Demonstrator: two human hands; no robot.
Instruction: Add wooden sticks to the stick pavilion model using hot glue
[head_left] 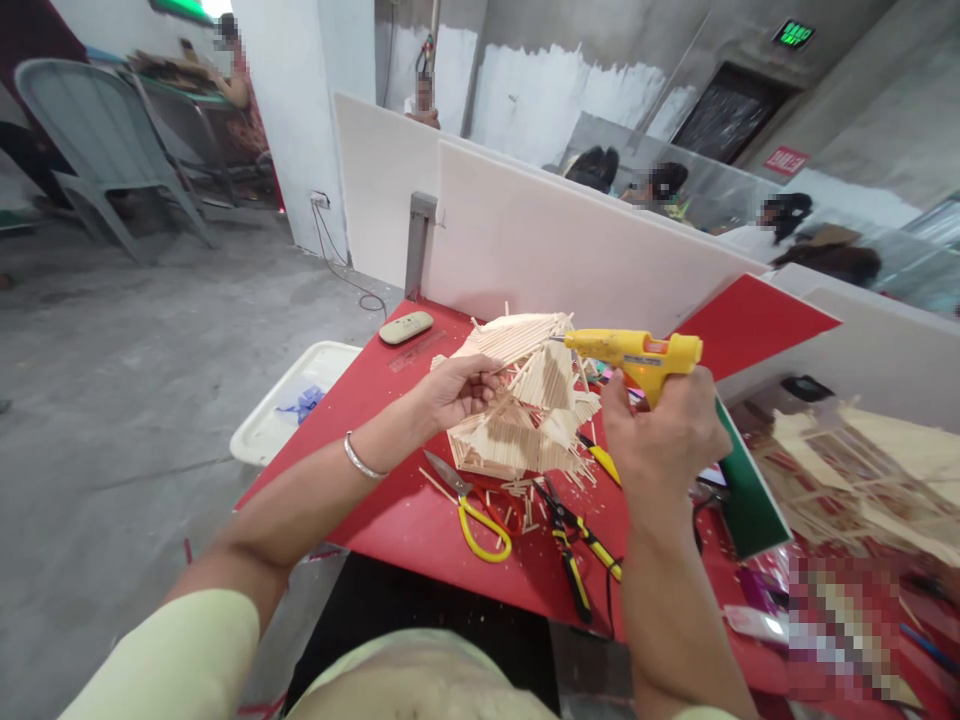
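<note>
A small house-like model (525,400) built from thin wooden sticks stands on the red table, its layered roofs sloping at different angles. My right hand (667,425) is wrapped round the handle of a yellow hot glue gun (626,348). The gun's nozzle points left and meets the upper roof edge in view. On the model's left side, my left hand (466,388) has its fingers pinched on a thin wooden stick lying along the roof. Yellow-handled scissors (480,525) and black-and-yellow pliers (568,550) lie just in front of the model, among loose stick offcuts.
The red table (360,470) carries a beige case (406,328) at its back left corner. White partitions (562,220) border the far side. A green board (754,495) stands right, beside another stick model (855,470). A white tray (251,435) sits left of the table.
</note>
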